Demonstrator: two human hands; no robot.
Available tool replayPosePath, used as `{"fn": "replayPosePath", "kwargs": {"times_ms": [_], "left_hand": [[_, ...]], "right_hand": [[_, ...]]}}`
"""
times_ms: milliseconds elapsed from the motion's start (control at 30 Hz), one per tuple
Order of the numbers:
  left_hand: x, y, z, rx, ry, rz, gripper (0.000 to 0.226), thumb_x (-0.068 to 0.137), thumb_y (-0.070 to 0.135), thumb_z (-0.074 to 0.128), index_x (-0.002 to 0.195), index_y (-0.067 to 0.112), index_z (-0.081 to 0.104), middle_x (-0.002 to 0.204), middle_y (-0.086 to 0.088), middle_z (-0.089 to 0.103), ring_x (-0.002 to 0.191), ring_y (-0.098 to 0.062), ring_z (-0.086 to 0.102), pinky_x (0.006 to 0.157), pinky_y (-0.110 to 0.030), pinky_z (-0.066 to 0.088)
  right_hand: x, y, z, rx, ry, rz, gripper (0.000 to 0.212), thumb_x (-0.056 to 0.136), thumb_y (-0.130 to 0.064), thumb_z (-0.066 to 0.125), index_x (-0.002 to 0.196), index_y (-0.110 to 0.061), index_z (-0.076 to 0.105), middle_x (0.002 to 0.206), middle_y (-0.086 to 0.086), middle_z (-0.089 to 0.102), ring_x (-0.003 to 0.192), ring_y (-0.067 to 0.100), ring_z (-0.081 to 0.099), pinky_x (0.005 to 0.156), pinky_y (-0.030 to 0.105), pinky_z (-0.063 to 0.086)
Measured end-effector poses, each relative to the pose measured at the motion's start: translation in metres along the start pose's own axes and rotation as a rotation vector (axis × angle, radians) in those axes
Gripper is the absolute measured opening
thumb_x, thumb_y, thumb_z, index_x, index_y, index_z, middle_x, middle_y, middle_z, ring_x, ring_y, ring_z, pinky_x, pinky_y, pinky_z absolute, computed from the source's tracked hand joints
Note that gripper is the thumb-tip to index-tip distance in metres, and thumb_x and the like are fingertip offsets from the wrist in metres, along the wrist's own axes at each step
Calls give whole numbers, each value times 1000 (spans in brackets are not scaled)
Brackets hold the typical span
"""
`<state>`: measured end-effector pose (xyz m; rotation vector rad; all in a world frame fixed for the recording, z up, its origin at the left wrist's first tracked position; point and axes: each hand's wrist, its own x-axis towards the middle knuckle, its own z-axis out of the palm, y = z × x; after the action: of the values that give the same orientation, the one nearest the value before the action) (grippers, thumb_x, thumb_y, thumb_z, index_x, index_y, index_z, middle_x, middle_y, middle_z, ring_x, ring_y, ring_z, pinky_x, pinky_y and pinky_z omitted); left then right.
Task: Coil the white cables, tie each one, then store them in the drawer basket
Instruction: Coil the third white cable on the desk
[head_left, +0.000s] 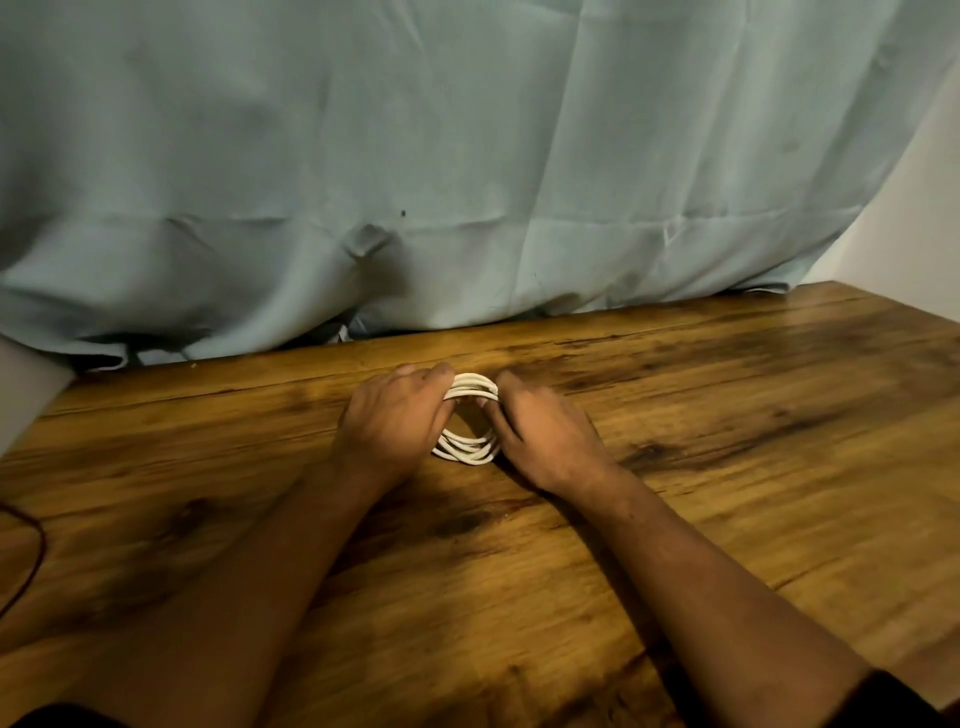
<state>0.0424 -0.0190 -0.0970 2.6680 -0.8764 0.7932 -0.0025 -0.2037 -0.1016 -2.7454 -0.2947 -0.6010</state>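
Note:
A white cable wound into a small round coil of several loops sits on the wooden table, near its middle. My left hand grips the coil's left side, fingers curled over the loops. My right hand grips the right side, thumb and fingers pinching the strands. The coil's sides are hidden under my fingers; only its far arc and near arc show. No tie and no drawer basket are in view.
A pale blue cloth hangs along the table's far edge. A thin dark red cord runs over the table's left edge. A white wall stands at the right.

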Motion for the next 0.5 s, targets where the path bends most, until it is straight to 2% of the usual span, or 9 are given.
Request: {"fn": "replayPosePath", "kwargs": {"times_ms": [67, 200, 267, 433, 500], "left_hand": [[0, 0, 0, 51, 2, -11, 28, 102, 39, 50, 123, 21, 55, 111, -8, 70, 102, -36, 65, 73, -39, 44], [-2, -4, -3, 34, -8, 6, 33, 104, 38, 49, 130, 19, 52, 108, -9, 73, 95, -40, 68, 65, -38, 35], [-2, -7, -3, 2, -20, 27, 32, 104, 38, 48, 129, 18, 52, 106, -10, 73, 93, -40, 68, 65, -39, 38], [-3, -12, 0, -99, 42, 53, 27, 100, 45, 52, 109, 21, 60, 92, -6, 73, 84, -38, 67, 60, -36, 38], [-1, -10, 4, -332, 21, 17, 23, 96, 45, 52, 100, 24, 60, 85, 1, 70, 79, -26, 67, 62, -38, 47]], "right_hand": [[0, -1, -2, 19, -7, -23, 27, 108, -43, 39, 110, -19, 50, 101, 16, 71, 94, 41, 66, 67, 41, 40], [0, -2, -4, 115, -36, -48, 28, 108, -46, 40, 111, -20, 53, 97, 8, 70, 90, 32, 65, 67, 39, 44], [0, -2, -3, 150, -57, -46, 30, 108, -47, 40, 111, -21, 54, 94, 4, 70, 88, 28, 65, 68, 40, 45], [-1, -2, 0, 203, -32, -50, 30, 108, -47, 40, 110, -22, 55, 94, 3, 71, 87, 27, 66, 71, 45, 50], [0, -1, 2, 172, 2, -51, 28, 108, -45, 40, 111, -20, 53, 95, 6, 71, 88, 31, 66, 68, 43, 48]]}}
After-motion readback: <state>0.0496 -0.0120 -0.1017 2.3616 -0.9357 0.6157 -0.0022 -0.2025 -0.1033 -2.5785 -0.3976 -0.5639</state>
